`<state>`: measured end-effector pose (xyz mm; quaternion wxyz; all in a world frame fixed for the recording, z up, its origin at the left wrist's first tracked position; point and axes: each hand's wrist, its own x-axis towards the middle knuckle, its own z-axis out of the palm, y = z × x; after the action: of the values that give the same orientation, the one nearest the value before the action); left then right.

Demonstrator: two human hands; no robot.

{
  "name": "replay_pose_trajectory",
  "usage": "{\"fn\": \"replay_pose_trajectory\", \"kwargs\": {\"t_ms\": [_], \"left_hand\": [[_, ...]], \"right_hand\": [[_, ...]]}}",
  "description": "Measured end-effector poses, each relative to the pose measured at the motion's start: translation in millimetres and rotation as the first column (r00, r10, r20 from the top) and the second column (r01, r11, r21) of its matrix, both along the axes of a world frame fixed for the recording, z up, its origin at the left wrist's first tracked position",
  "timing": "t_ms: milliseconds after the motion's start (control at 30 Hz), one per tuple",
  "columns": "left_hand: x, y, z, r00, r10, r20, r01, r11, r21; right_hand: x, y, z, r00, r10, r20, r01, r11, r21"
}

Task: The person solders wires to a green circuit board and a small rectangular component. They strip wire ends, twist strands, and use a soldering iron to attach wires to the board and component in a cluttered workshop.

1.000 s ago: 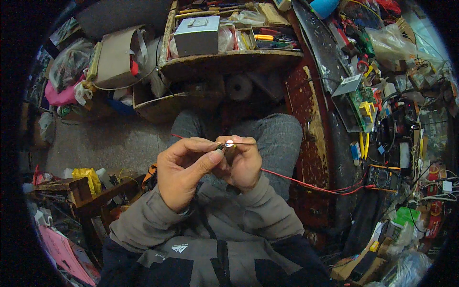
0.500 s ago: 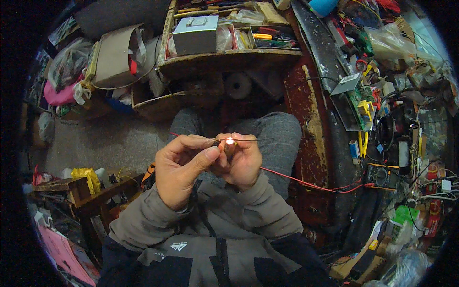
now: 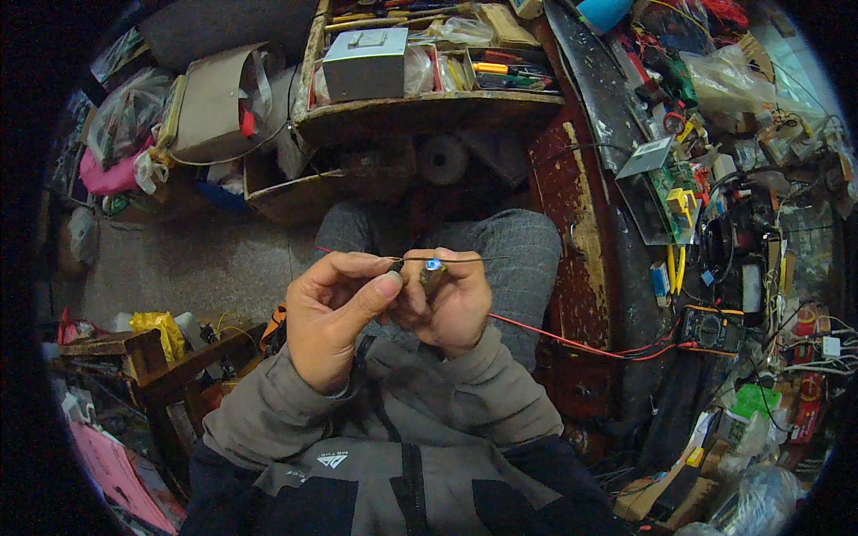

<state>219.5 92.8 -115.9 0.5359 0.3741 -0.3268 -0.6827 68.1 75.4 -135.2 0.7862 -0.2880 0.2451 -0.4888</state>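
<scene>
In front of my lap, both hands are raised close together around a thin wire (image 3: pixel 474 260). It runs sideways, dark on the right, with a red end sticking out past my left hand (image 3: pixel 332 313). The left thumb and fingers pinch this wire near its middle. My right hand (image 3: pixel 454 308) is closed around a small lighter-like object (image 3: pixel 433 279), mostly hidden by the fingers. A small blue glow (image 3: pixel 433 264) shows at its top, right by the wire. Beside my right wrist, a red lead (image 3: pixel 554 336) runs rightward to a multimeter (image 3: pixel 712 330).
A wooden drawer (image 3: pixel 429 112) with pens, tools and a grey metal box (image 3: pixel 365 64) lies ahead. The bench (image 3: pixel 617 161) on the right carries cables, circuit boards and an opened metal case (image 3: pixel 645 210). At left stand a cardboard box (image 3: pixel 210 103) and a wooden stool (image 3: pixel 121 347).
The bright white-yellow light at my right hand has turned to a smaller blue glow. My left hand has shifted slightly left.
</scene>
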Motion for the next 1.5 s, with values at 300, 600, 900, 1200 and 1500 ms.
{"fn": "replay_pose_trajectory", "kwargs": {"t_ms": [300,600,900,1200,1500], "left_hand": [[-1,-1,2,1.000,-0.014,0.001,0.014,0.999,-0.046],[1,-1,1,0.999,-0.026,-0.036,0.023,0.996,-0.082],[2,-4,-3,0.991,0.107,0.077,-0.099,0.990,-0.101],[2,0,-1,0.991,0.110,0.079,-0.092,0.974,-0.205],[5,0,2,0.994,0.076,0.083,-0.064,0.988,-0.139]], "right_hand": [[1,3,-3,0.990,-0.097,-0.099,0.118,0.963,0.241],[-4,1,-7,0.999,0.043,-0.029,-0.040,0.994,0.102],[-9,15,30,0.278,-0.838,-0.469,0.271,0.537,-0.799],[-9,-4,44,0.241,-0.903,-0.357,-0.296,0.282,-0.913],[-9,-8,47,0.232,-0.884,-0.406,-0.330,0.322,-0.888]]}}
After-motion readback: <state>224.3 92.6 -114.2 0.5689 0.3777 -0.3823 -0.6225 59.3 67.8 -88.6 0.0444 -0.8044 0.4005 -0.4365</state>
